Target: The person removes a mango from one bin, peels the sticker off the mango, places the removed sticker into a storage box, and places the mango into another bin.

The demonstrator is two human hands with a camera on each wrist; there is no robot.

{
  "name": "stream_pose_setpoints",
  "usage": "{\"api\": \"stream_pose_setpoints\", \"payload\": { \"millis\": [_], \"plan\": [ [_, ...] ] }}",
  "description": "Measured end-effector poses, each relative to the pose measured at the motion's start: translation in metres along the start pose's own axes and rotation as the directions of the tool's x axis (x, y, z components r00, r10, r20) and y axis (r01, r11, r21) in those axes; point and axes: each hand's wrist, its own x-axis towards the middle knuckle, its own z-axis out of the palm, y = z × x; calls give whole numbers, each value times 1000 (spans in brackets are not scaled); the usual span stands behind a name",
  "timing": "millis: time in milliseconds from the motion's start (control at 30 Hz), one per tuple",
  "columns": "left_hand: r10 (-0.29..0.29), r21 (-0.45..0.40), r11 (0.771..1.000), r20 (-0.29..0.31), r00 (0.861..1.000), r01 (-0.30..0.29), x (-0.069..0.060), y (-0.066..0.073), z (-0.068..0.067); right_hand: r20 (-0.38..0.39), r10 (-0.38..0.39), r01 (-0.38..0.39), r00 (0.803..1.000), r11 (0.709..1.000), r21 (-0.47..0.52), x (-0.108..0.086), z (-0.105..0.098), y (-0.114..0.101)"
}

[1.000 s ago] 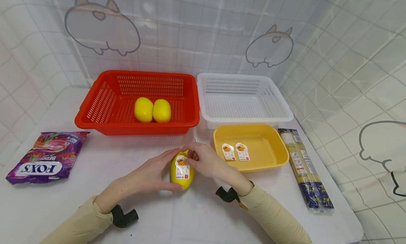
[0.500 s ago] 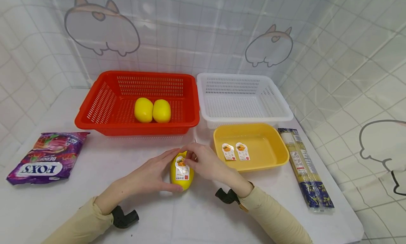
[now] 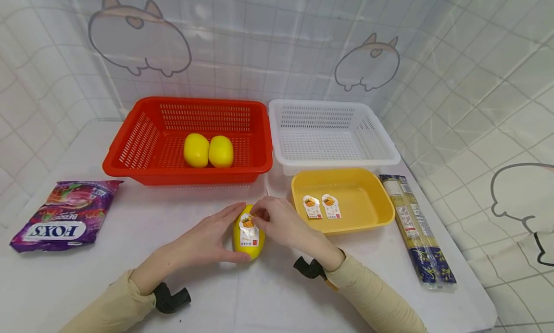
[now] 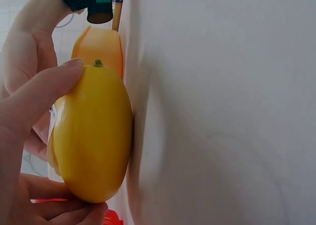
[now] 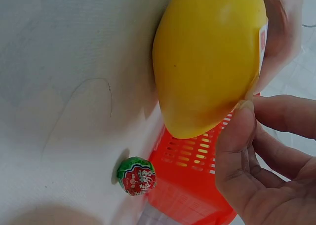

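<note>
A yellow mango (image 3: 241, 227) lies on the table between the two hands, a white label (image 3: 249, 234) with a mango picture on its top face. My left hand (image 3: 203, 237) holds the mango from the side, thumb at the stem end and fingers at the far end, as the left wrist view shows the fruit (image 4: 96, 136). From the other side my right hand (image 3: 281, 220) pinches the label's upper edge between thumb and forefinger. In the right wrist view those fingertips (image 5: 242, 121) meet close against the mango (image 5: 207, 62).
A red basket (image 3: 186, 177) with two mangoes (image 3: 196, 150) stands behind, beside a white basket (image 3: 342, 166). Right of the hands, a yellow tray (image 3: 368, 198) carries two labels (image 3: 331, 207). A noodle pack (image 3: 417, 232), a purple sweets bag (image 3: 65, 215) and a wrapped lollipop (image 5: 137, 176) lie around.
Both hands keep almost the same place on the mango. The label has shifted very slightly under the right fingers, and the mango's far tip shows a little more.
</note>
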Motion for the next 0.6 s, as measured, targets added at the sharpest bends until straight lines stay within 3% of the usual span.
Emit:
{"api": "stream_pose_setpoints", "payload": {
  "millis": [233, 600],
  "plan": [
    [10, 33, 999, -14, 1000, -9, -1, 2, 2, -8, -11, 11, 1000, 1000, 14, 2, 2, 2],
    [17, 13, 1000, -7, 1000, -17, 1, 1, 1, -36, -46, 46, 998, 999, 7, 1, 6, 3]
  ]
}}
